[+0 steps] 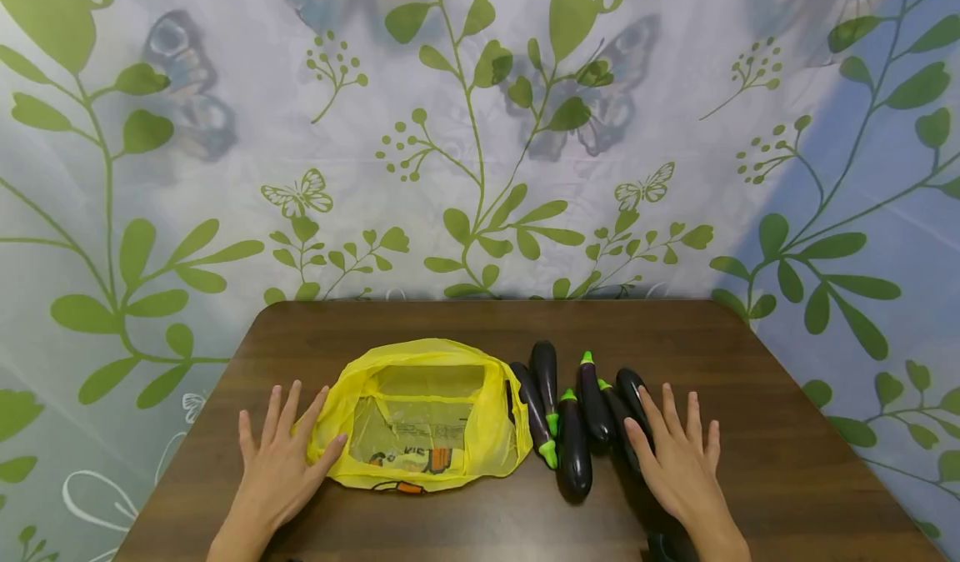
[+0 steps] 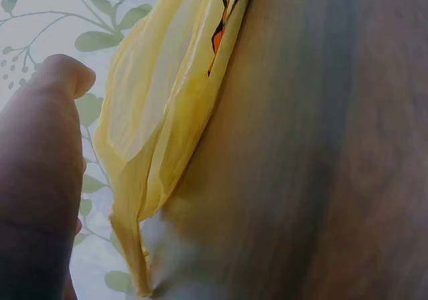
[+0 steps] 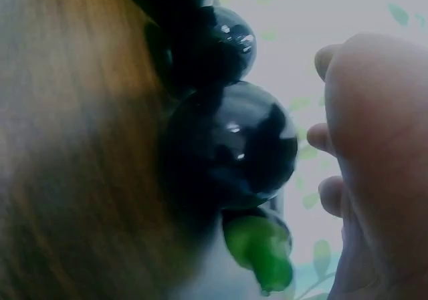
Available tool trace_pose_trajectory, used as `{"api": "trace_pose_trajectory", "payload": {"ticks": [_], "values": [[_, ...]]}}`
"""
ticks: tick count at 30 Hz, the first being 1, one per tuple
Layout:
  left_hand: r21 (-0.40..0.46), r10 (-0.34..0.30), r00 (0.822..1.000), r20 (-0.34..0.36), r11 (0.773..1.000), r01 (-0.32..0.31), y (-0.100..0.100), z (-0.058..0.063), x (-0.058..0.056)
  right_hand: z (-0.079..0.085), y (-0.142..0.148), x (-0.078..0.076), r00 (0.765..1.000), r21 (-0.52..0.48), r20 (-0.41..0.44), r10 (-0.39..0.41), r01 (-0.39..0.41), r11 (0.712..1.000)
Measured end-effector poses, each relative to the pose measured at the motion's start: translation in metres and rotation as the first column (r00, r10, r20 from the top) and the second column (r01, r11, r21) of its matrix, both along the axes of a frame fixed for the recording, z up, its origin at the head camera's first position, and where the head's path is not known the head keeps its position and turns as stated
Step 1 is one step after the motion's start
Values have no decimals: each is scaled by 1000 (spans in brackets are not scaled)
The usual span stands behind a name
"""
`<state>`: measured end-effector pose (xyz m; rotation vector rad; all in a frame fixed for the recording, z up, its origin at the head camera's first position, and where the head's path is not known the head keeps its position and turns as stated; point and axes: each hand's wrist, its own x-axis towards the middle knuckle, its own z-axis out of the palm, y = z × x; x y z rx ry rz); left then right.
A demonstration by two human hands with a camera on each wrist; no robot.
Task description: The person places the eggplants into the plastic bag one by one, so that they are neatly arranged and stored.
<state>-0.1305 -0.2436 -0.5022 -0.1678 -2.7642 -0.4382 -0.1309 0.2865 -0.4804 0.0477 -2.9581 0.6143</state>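
A yellow plastic bag (image 1: 498, 445) lies on the table with its wide mouth spread, printing visible inside. Beside its left edge is my left hand (image 1: 279, 470), fingers straight and spread, the thumb overlapping the rim in the head view. From the left wrist, the bag (image 2: 177, 133) rises past the thumb (image 2: 67, 76). Several dark glossy eggplants (image 1: 574, 454) with green stems lie grouped right of the bag. My right hand (image 1: 681, 472), fingers spread, hovers at the group's right side, its thumb overlapping one eggplant. In the right wrist view, eggplants (image 3: 234, 146) sit beside that hand (image 3: 391, 126), which grips nothing.
The brown wooden table (image 1: 795, 479) has rounded far corners. Behind it hangs a pale cloth (image 1: 360, 145) printed with green leaves and butterflies. A small dark object (image 1: 667, 547) shows under the right wrist at the bottom edge.
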Motion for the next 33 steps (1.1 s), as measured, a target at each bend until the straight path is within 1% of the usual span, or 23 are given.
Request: {"api": "trace_pose_trajectory", "payload": {"ticks": [6,12,16,19,24,29,33], "values": [[58,-31,999,9,998,31,2,-7,0,-7,1,-3,1000,-3,-1,-2,2,1000],[130,-59,998,-6,990,59,1,-8,-2,-14,-1,-6,1000,-19,8,-6,6,1000],[190,-89,996,4,978,87,2,-7,-4,-14,-2,-9,1000,-26,22,-5,6,1000],[229,-110,994,17,968,103,3,-9,-4,-14,-1,-8,999,-26,32,-5,6,1000],[282,-130,991,36,953,114,3,-10,-4,-14,-1,-8,999,-27,35,-7,8,1000],[336,-156,987,43,932,133,2,-10,-6,-17,-2,-10,1000,-32,25,-7,8,999],[362,-169,984,55,922,138,0,-11,-7,-19,-3,-10,1000,-48,28,-2,3,999]]}}
